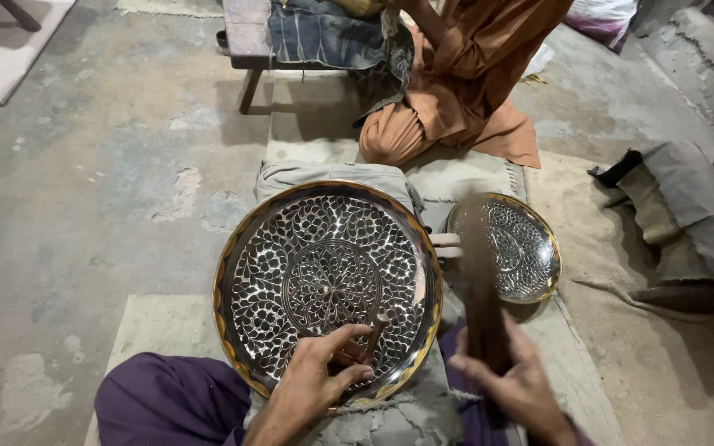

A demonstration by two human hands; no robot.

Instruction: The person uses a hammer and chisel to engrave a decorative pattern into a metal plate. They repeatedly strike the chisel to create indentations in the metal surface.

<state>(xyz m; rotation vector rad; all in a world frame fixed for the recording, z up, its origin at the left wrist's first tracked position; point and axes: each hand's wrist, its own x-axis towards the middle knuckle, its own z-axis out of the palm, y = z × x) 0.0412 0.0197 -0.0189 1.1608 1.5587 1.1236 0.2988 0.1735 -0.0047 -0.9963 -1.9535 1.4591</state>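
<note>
Resting on a grey cloth pad (390, 417) across the person's lap, the big plate (327, 285) shows a dark field cut with bright leaf and flower work and a brass-coloured rim. The left hand (316, 384) lies on the plate's near edge, its grip pinched shut around a small chisel (376, 330) whose tip stands on the pattern just right of the central rosette. The right hand (522, 388) is off the plate's right side, its grip closed round the handle of a hammer (479, 281) (blurred, so its head cannot be made out), which rises in front of a smaller plate (512, 248). That smaller plate lies on the floor (109, 165) just beside the big one, engraved in the same manner. Purple trousers (167, 400) cover the person's knees at the bottom of the view. Beyond the plates another person in orange clothes (464, 91) sits on a pale mat (307, 124), next to a low bench (249, 37) draped with blue fabric (332, 37). A heap of grey cloth (687, 215) lies well apart on the right.
</note>
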